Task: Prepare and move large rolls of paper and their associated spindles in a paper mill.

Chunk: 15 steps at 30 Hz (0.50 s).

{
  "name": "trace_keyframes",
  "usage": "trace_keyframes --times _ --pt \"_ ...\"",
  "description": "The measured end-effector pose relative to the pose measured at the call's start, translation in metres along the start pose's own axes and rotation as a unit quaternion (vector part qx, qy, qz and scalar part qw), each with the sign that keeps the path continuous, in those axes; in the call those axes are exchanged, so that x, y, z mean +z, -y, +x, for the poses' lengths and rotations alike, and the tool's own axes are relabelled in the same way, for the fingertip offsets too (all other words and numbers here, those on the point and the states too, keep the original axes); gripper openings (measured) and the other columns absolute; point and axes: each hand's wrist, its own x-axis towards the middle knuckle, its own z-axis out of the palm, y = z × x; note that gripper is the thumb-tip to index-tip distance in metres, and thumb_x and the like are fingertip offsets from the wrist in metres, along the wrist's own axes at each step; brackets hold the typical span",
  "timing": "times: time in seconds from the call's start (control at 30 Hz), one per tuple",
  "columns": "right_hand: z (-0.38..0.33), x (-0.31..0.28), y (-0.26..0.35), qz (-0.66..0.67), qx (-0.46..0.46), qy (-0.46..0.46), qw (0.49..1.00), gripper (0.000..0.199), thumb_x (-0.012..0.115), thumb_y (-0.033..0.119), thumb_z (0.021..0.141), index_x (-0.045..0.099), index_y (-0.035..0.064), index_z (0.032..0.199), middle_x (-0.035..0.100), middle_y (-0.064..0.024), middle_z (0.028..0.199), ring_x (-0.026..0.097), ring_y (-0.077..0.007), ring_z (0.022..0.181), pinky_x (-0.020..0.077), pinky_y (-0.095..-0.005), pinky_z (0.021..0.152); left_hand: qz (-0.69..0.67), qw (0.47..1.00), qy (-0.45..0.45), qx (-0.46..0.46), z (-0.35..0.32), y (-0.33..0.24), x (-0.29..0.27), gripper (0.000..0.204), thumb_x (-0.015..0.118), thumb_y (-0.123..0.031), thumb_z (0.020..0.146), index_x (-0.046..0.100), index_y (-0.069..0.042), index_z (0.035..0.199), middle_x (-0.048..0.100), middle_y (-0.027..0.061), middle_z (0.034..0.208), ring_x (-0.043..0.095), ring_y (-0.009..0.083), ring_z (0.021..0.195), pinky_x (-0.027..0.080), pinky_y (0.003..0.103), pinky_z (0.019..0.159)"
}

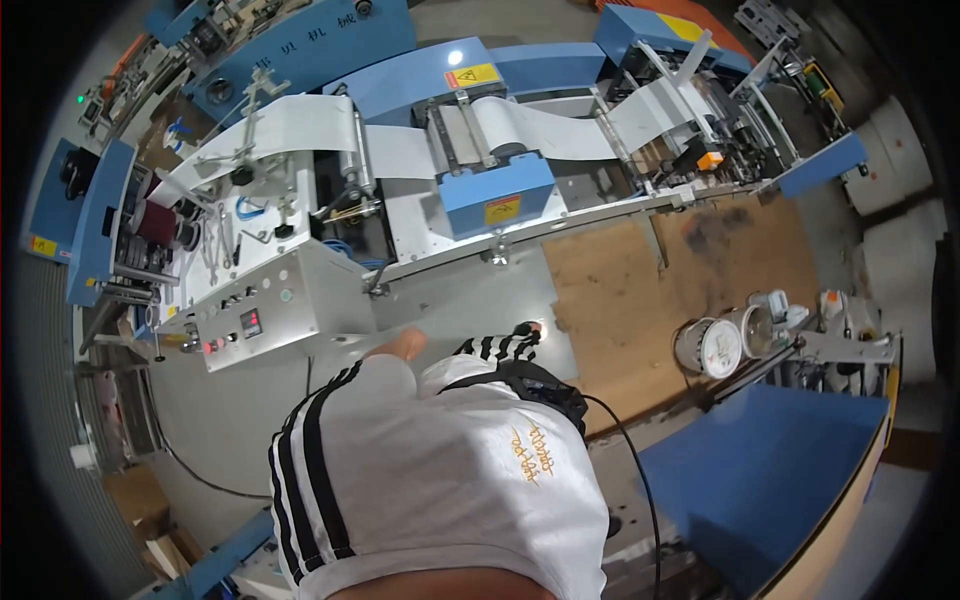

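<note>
Beyond the cuff of my left sleeve a small patch of bare skin shows, part of my left hand or forearm (405, 344). Its fingers cannot be made out, nor anything in them. It is over the grey floor, apart from the control box (265, 318) of a long machine. My right hand is not in view. A black bag (545, 388) hangs at my waist, beside a black-and-white striped piece of clothing (497, 346). On the machine, a white web (400, 152) of paper or film runs across rollers and under a blue cover (497, 195).
Wrenches and other hand tools (215, 238) lie on the machine's left deck. Brown cardboard (620, 310) covers part of the floor. White buckets (708, 347) stand near its right edge. A blue-topped table (760, 470) is at lower right. A black cable (640, 470) runs beside me.
</note>
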Motion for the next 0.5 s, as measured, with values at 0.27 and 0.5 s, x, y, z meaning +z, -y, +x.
trace_keyframes --times 0.27,0.5 --pt "0.054 0.005 0.141 -0.072 0.174 -0.208 0.960 0.011 0.052 0.016 0.068 0.046 0.0071 0.066 0.048 -0.0060 0.062 0.044 -0.0178 0.055 0.0370 -0.0300 0.048 -0.060 0.994 -0.086 0.036 0.205 -0.279 -0.224 0.023 0.041 -0.016 0.069 0.059 -0.004 0.072 0.057 0.0143 0.076 0.055 0.0270 0.067 0.043 0.037 0.061" --pt "0.145 0.078 0.239 0.014 0.004 -0.430 0.903 0.012 0.058 0.002 0.061 0.048 0.0047 0.067 0.049 -0.0079 0.069 0.045 -0.0200 0.063 0.0413 -0.0333 0.060 -0.394 0.912 -0.011 0.112 0.311 -0.465 -0.263 0.017 0.049 -0.016 0.070 0.059 -0.005 0.078 0.058 0.0079 0.073 0.053 0.0181 0.063 0.043 0.031 0.057"
